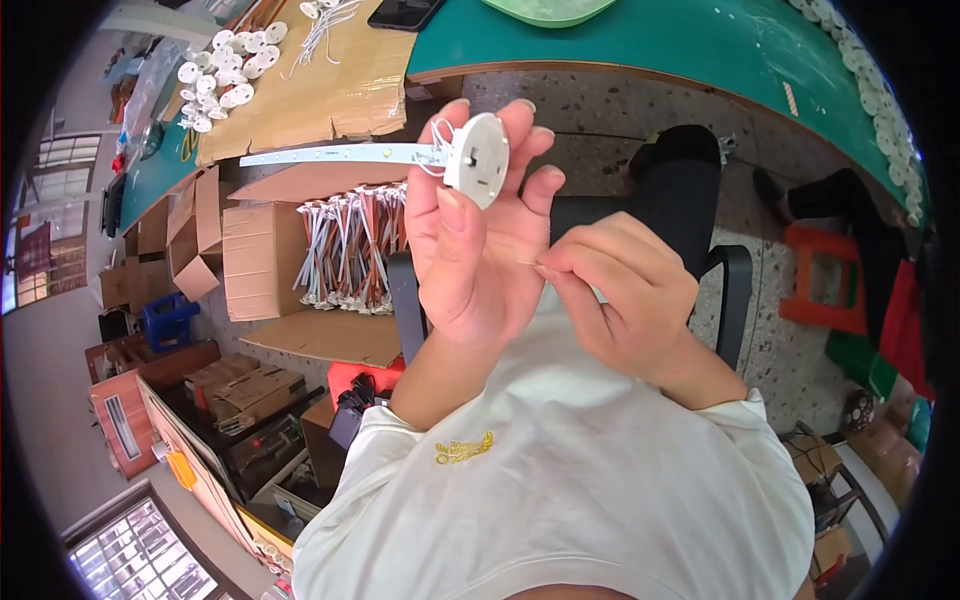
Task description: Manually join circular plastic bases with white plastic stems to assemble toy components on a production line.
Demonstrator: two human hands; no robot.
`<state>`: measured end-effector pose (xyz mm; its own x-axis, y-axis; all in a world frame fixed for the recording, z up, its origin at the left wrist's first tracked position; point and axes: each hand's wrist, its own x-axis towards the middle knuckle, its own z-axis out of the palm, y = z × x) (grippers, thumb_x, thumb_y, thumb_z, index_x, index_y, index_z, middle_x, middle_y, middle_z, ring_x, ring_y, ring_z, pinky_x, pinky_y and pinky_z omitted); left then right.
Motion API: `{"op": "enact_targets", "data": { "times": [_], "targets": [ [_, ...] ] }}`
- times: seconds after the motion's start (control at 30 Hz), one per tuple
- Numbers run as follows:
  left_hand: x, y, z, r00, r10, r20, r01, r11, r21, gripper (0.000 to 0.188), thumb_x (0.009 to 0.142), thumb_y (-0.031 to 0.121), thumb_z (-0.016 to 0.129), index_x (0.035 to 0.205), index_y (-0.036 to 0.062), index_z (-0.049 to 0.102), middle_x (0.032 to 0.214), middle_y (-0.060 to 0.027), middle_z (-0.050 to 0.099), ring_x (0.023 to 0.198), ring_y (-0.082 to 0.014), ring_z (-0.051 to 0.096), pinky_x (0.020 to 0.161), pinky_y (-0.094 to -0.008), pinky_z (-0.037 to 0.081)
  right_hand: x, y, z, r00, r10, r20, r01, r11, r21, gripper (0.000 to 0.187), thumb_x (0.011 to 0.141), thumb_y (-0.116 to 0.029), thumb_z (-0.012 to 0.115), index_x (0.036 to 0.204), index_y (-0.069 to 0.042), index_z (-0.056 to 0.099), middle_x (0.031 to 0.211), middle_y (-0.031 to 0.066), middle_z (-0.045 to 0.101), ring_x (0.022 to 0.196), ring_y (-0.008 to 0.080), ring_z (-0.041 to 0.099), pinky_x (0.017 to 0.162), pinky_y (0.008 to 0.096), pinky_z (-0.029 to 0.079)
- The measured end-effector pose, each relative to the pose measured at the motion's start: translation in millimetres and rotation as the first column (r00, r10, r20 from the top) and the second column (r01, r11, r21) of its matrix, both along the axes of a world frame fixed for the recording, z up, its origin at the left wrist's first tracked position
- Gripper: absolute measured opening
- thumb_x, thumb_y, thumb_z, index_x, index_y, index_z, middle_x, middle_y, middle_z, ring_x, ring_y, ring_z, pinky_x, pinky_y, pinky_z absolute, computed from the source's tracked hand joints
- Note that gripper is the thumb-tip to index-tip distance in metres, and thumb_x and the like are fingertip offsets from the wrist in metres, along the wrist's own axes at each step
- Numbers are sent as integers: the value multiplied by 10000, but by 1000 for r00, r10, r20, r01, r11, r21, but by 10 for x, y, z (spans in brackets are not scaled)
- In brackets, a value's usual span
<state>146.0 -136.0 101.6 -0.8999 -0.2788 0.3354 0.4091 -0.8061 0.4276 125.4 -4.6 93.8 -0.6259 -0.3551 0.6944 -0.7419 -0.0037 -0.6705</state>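
My left hand (pixel 470 240) is raised palm up, its thumb and fingers closed round a white round lamp base (pixel 481 162) tilted on its edge. From the base a narrow light strip (pixel 330 155) with small LEDs sticks out to the left. Thin white wires (pixel 437 140) loop where strip and base meet. Just right of that palm, my right hand (pixel 625 285) is closed in a pinch. A tiny thin thing (pixel 529 263) shows at its fingertips, too small to name.
On the green table (pixel 640 45), a cardboard sheet (pixel 330 90) lies near piled white round bases (pixel 225 70). A phone (pixel 405 12) and green bowl (pixel 550 8) sit behind. An open carton (pixel 262 262) holds bundled strips (pixel 350 245). Chair armrests (pixel 738 300) flank me; an orange stool (pixel 822 280) stands right.
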Motion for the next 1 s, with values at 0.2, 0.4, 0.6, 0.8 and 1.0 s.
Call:
{"op": "enact_targets", "data": {
  "times": [0.2, 0.4, 0.6, 0.8, 1.0],
  "targets": [
    [125, 121, -110, 997, -51, 53, 61, 977, -204, 576, 947, 184, 575, 1429, -6, 321, 1406, -235, 445, 1299, -369, 449, 1048, -460, 404, -6, 105, 158, 984, -180, -13, 179, 982, -66, 122, 735, 90, 697, 831, 40, 640, 770, 120, 649, 615, 218, 588, 540, 280, 460],
    [159, 224, -199, 995, -100, 22, 102, 959, -263, 549, 937, 127, 593, 1406, -28, 353, 1413, -230, 439, 1338, -406, 385, 1095, -481, 358, -9, 168, 92, 980, -199, -20, 194, 971, -142, 104, 734, 92, 684, 821, 42, 657, 771, 136, 663, 637, 224, 627, 577, 276, 495],
    [121, 270, -222, 990, -138, 38, 143, 957, -252, 504, 943, 128, 583, 1376, -32, 379, 1413, -220, 440, 1351, -378, 378, 1101, -470, 354, -6, 218, 58, 978, -207, -10, 203, 968, -145, 85, 732, 82, 689, 803, 49, 655, 750, 133, 665, 621, 221, 635, 568, 277, 504],
    [94, 304, -254, 986, -162, 39, 167, 956, -240, 510, 934, 117, 595, 1365, -48, 378, 1407, -215, 449, 1350, -371, 381, 1106, -468, 345, -60, 236, 7, 976, -218, 6, 216, 964, -157, 99, 729, 77, 688, 815, 41, 657, 745, 129, 664, 617, 226, 637, 561, 283, 505],
    [133, 343, -319, 998, -27, 52, 43, 933, -357, 506, 907, 102, 632, 1341, -55, 423, 1369, -213, 491, 1316, -371, 429, 1116, -480, 322, -67, 182, -43, 963, -247, -111, 231, 962, -143, 124, 709, 81, 685, 822, 42, 652, 752, 139, 661, 615, 252, 638, 556, 288, 507]
  ]
}}
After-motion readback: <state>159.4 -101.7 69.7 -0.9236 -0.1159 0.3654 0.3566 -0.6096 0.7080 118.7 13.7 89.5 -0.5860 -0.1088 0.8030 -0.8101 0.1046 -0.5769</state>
